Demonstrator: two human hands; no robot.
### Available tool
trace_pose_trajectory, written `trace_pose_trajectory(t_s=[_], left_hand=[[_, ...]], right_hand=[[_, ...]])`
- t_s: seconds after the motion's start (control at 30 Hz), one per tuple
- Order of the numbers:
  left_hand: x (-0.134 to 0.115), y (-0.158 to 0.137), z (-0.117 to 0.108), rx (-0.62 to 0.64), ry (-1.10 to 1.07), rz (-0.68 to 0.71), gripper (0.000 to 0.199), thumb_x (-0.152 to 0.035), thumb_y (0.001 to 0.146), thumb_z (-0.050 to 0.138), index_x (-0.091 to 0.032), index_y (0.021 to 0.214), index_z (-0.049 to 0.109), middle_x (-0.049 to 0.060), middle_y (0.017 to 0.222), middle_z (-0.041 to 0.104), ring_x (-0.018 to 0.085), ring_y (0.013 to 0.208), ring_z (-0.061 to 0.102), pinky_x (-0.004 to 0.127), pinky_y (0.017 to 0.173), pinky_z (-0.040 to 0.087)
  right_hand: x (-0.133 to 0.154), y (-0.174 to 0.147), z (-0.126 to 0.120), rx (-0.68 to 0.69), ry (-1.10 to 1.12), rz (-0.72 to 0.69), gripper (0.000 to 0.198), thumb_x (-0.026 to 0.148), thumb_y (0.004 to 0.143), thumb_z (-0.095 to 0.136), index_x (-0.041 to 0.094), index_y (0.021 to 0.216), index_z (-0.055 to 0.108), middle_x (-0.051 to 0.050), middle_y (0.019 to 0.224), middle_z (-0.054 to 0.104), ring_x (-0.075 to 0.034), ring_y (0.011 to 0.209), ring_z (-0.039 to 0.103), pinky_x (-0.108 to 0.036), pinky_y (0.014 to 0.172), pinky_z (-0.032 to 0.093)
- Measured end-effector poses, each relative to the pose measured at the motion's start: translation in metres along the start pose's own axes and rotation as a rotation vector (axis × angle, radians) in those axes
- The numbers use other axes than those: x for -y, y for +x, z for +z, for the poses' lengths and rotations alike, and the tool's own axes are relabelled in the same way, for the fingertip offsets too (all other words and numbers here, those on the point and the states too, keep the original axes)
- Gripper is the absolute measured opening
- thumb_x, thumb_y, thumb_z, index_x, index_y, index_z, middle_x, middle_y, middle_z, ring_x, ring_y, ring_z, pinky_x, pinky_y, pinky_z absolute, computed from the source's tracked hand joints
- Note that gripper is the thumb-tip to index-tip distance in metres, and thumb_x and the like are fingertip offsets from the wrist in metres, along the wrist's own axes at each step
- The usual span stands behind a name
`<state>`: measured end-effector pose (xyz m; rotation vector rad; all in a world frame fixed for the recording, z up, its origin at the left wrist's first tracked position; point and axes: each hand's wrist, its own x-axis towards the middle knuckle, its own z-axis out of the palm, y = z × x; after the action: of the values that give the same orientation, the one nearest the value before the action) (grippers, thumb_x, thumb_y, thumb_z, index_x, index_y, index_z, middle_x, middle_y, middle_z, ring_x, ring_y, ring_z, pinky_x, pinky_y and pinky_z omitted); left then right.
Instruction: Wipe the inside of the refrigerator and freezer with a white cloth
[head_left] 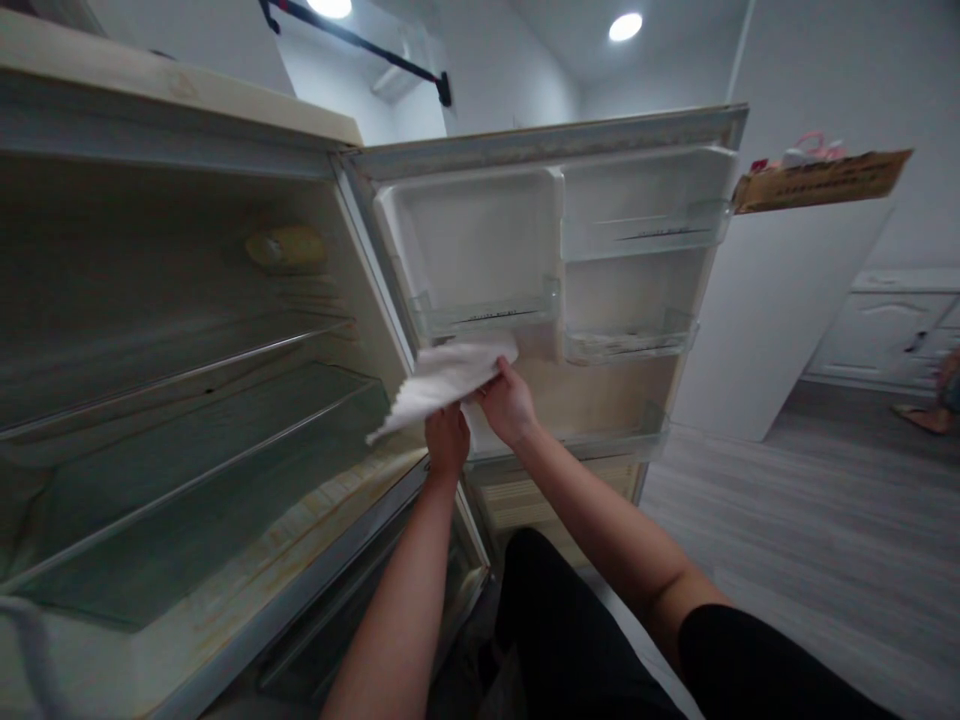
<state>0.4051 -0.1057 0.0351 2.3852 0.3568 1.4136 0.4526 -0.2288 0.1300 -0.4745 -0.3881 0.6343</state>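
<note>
A white cloth or paper towel (450, 375) is stretched between my two hands in front of the fridge's hinge side. My right hand (508, 402) pinches its right end, thumb on top. Below its middle, my left hand (448, 440) has its fingers closed on the lower edge. The cloth's ragged left corner hangs free toward the fridge interior. Behind my hands stands the open fridge door (480, 230) with clear plastic shelves. To the left, the open fridge compartment has a glass shelf (187, 480) and brownish stains along its floor (300, 530).
A yellowish round lamp cover (286, 248) sits on the fridge's inner wall. Beyond the door, a cardboard box (821, 182) lies on a white cabinet (772, 310). A person's sandalled foot (930, 415) shows at the far right on the grey wood floor (825, 500).
</note>
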Motion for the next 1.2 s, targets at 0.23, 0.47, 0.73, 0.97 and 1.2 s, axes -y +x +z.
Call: trace_pose_trajectory(t_s=[0.23,0.47,0.73,0.97,1.2], left_hand=[[-0.005,-0.001,-0.004,-0.014,0.100,0.016,0.038,-0.007,0.088,0.045,-0.018,0.115,0.070,0.017,0.131,0.059,0.031,0.139,0.047,0.049,0.113,0.042],[-0.009,-0.002,-0.004,-0.078,0.070,0.060,0.037,-0.003,0.087,0.046,-0.017,0.111,0.071,0.012,0.166,0.026,0.028,0.156,0.022,0.046,0.123,0.031],[-0.007,-0.001,-0.003,-0.092,0.022,0.059,0.034,-0.004,0.085,0.051,-0.019,0.107,0.071,0.007,0.168,0.024,0.028,0.155,0.025,0.045,0.124,0.030],[-0.007,-0.001,-0.002,-0.121,0.043,0.125,0.034,-0.007,0.089,0.047,-0.021,0.105,0.073,0.005,0.168,0.024,0.027,0.156,0.022,0.047,0.124,0.030],[-0.007,0.000,0.001,-0.144,0.053,0.155,0.036,-0.006,0.090,0.044,-0.019,0.106,0.074,0.008,0.168,0.024,0.029,0.157,0.018,0.049,0.124,0.030]], right_hand=[[0.008,0.038,0.026,-0.061,-0.072,-0.245,0.015,0.019,0.083,0.052,0.025,0.096,0.048,0.004,0.104,0.067,-0.011,0.100,0.065,-0.029,0.099,0.052],[0.014,0.036,-0.038,-0.312,-1.206,-0.778,0.023,0.031,0.094,0.043,0.016,0.102,0.059,-0.018,0.112,0.065,-0.028,0.115,0.057,-0.048,0.109,0.041],[0.023,0.036,-0.087,0.384,-2.361,-0.767,0.035,0.016,0.098,0.048,0.011,0.127,0.068,-0.019,0.135,0.062,-0.031,0.125,0.055,-0.052,0.116,0.034],[0.125,0.023,-0.133,0.871,-2.605,-0.804,0.032,0.014,0.100,0.046,0.021,0.119,0.071,-0.010,0.129,0.066,-0.025,0.129,0.052,-0.043,0.112,0.038],[0.216,-0.008,-0.176,0.510,-2.836,-0.635,0.028,0.010,0.091,0.050,0.007,0.105,0.074,-0.022,0.118,0.067,-0.034,0.116,0.056,-0.047,0.097,0.045]])
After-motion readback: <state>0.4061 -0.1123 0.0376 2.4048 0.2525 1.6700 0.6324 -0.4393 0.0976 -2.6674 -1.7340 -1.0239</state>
